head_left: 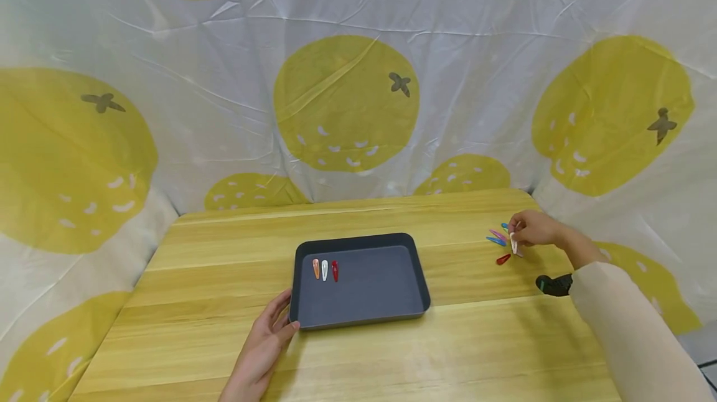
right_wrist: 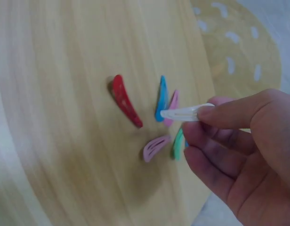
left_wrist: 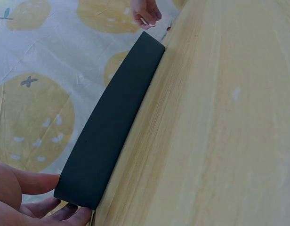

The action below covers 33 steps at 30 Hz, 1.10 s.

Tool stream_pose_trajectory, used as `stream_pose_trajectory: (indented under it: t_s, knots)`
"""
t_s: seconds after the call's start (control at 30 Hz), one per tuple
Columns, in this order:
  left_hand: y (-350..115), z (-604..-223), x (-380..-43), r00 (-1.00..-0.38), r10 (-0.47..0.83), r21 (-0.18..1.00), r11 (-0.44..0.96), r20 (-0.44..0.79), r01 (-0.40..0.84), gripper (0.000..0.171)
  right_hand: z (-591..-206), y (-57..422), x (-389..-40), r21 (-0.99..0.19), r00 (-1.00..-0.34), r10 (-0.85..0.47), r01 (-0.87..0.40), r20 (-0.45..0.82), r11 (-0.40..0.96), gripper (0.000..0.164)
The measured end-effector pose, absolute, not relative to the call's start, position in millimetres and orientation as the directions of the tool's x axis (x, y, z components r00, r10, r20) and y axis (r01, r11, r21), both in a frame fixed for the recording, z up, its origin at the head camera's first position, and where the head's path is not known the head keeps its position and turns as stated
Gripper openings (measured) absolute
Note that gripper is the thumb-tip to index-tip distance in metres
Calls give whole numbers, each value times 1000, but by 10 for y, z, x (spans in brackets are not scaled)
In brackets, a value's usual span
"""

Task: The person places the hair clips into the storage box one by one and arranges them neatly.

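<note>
A white snap hair clip (right_wrist: pixel 185 113) is pinched between the thumb and index finger of my right hand (head_left: pixel 534 229), above the table's right part. Below it lie a red clip (right_wrist: pixel 126 101), a blue clip (right_wrist: pixel 162 99), a pink clip (right_wrist: pixel 156 147) and a green clip (right_wrist: pixel 178 143), among others. My left hand (head_left: pixel 267 336) grips the near left corner of a dark grey tray (head_left: pixel 386 308), thumb at the front wall and fingers along the side. Inside the tray, an orange clip (head_left: pixel 316 268), a white clip (head_left: pixel 325 270) and a red clip (head_left: pixel 335 271) lie in a row.
The wooden table (head_left: pixel 224 252) carries the tray near its middle. A black object (head_left: pixel 554 285) shows beside the right sleeve (head_left: pixel 616 308). Behind the table hangs a white cloth (head_left: pixel 235 78) printed with yellow fruit.
</note>
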<state>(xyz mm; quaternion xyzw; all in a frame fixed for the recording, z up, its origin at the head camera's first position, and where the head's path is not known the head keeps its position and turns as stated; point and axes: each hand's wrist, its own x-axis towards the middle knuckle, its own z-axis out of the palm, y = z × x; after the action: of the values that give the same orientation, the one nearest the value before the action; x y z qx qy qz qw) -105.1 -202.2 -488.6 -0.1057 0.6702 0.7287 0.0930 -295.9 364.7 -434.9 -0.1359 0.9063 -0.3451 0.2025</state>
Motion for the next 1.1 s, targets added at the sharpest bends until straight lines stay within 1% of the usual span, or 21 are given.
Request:
stream_pose_trajectory:
  t_s: [0.1,0.3,0.67,0.97,1.1]
  knots:
    - [-2028,-4886,-1048,-960,-4,956,-83,-281,-280,70,-4275,3583,-2990,-671,-876,-396,-119,-276,732,6]
    - [-2035,-4887,-1048,-960,-8,958,-78,-279,-277,70,-4122,3377,-3056,-669,-847,-456,-174,-272,723,5]
    - [-2028,-4892,-1056,-963,-4,960,-70,-271,-270,70,-3944,2858,-3124,-645,-791,-531,-238,-304,726,3]
    - [-2043,-4893,-1063,-960,-3,957,-69,-282,-281,70,-3850,2425,-3183,-585,-751,-600,-364,-275,724,3]
    - [-2040,-4888,-1066,-961,-3,959,-66,-278,-277,70,-3813,2288,-3209,-582,-729,-634,-407,-258,705,4]
